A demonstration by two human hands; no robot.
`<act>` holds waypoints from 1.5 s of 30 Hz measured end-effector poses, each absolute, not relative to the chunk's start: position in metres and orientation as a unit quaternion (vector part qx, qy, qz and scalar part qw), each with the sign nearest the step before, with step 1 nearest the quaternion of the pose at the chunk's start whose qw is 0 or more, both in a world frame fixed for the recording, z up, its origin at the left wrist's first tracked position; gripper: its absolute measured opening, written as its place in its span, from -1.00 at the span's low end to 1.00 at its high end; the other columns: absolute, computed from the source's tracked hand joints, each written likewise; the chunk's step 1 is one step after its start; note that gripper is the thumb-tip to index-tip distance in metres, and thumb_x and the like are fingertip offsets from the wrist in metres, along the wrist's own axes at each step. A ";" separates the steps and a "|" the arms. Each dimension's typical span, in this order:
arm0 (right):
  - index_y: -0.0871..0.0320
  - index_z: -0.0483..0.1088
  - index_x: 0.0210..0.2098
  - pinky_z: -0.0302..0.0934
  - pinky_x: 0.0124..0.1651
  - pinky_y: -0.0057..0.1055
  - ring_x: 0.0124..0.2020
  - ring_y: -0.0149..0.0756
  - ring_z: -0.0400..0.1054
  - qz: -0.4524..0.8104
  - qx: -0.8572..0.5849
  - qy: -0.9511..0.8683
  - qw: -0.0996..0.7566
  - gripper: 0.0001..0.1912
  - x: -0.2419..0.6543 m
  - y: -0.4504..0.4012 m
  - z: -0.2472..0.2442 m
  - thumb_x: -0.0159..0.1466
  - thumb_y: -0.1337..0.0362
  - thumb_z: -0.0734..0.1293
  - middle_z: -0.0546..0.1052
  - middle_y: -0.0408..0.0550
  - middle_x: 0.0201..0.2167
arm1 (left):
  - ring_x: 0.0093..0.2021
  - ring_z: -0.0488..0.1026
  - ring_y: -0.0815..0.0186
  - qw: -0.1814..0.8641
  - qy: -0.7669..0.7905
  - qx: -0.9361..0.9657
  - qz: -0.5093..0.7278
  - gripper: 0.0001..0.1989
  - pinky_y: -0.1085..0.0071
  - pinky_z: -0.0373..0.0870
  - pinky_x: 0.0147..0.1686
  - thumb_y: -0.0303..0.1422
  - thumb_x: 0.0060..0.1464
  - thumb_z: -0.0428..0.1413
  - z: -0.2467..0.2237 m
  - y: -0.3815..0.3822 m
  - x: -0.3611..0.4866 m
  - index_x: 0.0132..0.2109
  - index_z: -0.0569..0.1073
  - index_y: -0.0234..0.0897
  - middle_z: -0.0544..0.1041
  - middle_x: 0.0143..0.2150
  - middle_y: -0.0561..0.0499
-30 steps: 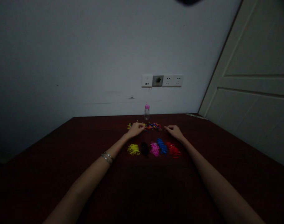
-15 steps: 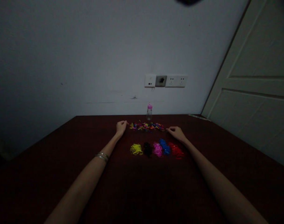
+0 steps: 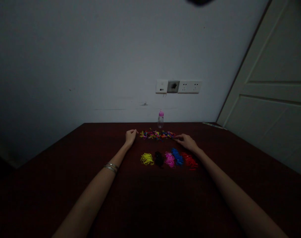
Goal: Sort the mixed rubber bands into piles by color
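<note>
A strip of mixed coloured bands [image 3: 156, 135] lies across the far part of the dark table. At its left end rests my left hand [image 3: 131, 137], fingers curled closed; whatever they hold, if anything, is too small to see. My right hand [image 3: 187, 142] reaches the strip's right end, with thumb and fingers apart at the bands. Nearer to me, separate piles lie in a row: yellow [image 3: 147, 159], black [image 3: 159, 159], pink [image 3: 169, 159], blue [image 3: 177, 157] and red [image 3: 189, 161].
Behind the strip, a clear bottle with a pink cap [image 3: 160, 119] stands near the wall. Wall sockets [image 3: 189, 86] are above it. A thin flat strip [image 3: 214, 125] lies at the table's back right edge, by a pale door [image 3: 276, 96].
My right hand has moved slightly left to the mixed bands, and its fingers have spread. The whole view has shifted a little; my left hand keeps its place beside the strip.
</note>
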State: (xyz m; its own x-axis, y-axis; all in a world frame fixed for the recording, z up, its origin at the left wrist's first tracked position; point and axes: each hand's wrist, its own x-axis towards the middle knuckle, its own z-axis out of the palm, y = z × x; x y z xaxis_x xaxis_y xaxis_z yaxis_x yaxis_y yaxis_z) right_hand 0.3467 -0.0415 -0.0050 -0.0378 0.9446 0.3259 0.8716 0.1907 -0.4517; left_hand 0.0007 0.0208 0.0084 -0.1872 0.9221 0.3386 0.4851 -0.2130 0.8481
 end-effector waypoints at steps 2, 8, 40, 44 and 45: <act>0.02 0.50 -0.18 0.19 -0.22 -0.37 -0.17 -0.17 0.37 0.038 -0.643 -0.721 0.254 -0.68 0.343 -0.043 -0.004 0.15 0.07 0.26 0.50 -0.01 -0.16 | -0.54 0.33 0.36 0.222 0.586 0.597 0.501 -0.66 0.49 0.19 -0.48 -0.25 -0.06 -0.09 0.008 0.020 0.001 -0.48 0.51 -0.35 0.41 -0.64 0.04; 0.01 0.50 -0.18 0.18 -0.23 -0.40 -0.18 -0.20 0.37 0.012 -0.648 -0.725 0.232 -0.68 0.340 -0.047 -0.002 0.18 0.05 0.24 0.48 0.00 -0.16 | -0.54 0.34 0.34 0.222 0.583 0.598 0.503 -0.65 0.48 0.20 -0.47 -0.25 -0.06 -0.09 0.010 0.018 0.002 -0.50 0.51 -0.35 0.42 -0.64 0.03; 0.20 0.49 -0.42 0.19 -0.23 -0.42 -0.33 -0.33 0.33 0.155 -0.409 -0.853 0.286 -0.81 0.255 -0.071 0.052 0.15 0.21 0.30 0.47 -0.05 -0.39 | -0.47 0.39 0.32 0.239 0.571 0.590 0.519 -0.68 0.47 0.23 -0.42 -0.29 -0.06 -0.07 0.006 0.021 0.003 -0.47 0.52 -0.37 0.48 -0.57 0.00; 0.20 0.50 -0.42 0.18 -0.27 -0.46 -0.35 -0.37 0.32 0.188 -0.346 -0.894 0.213 -0.85 0.215 -0.095 0.058 0.15 0.29 0.30 0.47 -0.05 -0.40 | -0.49 0.38 0.32 0.235 0.576 0.591 0.514 -0.66 0.46 0.24 -0.40 -0.28 -0.05 -0.07 0.009 0.019 0.004 -0.46 0.53 -0.37 0.47 -0.59 0.00; 0.21 0.50 -0.41 0.18 -0.27 -0.47 -0.35 -0.37 0.32 0.191 -0.342 -0.897 0.204 -0.86 0.209 -0.099 0.057 0.15 0.30 0.31 0.47 -0.05 -0.38 | -0.49 0.38 0.32 0.233 0.577 0.591 0.513 -0.66 0.46 0.24 -0.39 -0.28 -0.05 -0.07 0.009 0.019 0.004 -0.46 0.54 -0.37 0.47 -0.59 0.00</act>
State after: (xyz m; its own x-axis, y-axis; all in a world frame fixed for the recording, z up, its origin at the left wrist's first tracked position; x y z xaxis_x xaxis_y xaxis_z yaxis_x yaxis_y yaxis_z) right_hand 0.2088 -0.0991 0.0569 -0.6831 0.6910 0.2365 0.5350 0.6939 -0.4820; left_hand 0.0039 0.0186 0.0091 -0.1927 0.9218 0.3365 0.4431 -0.2243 0.8679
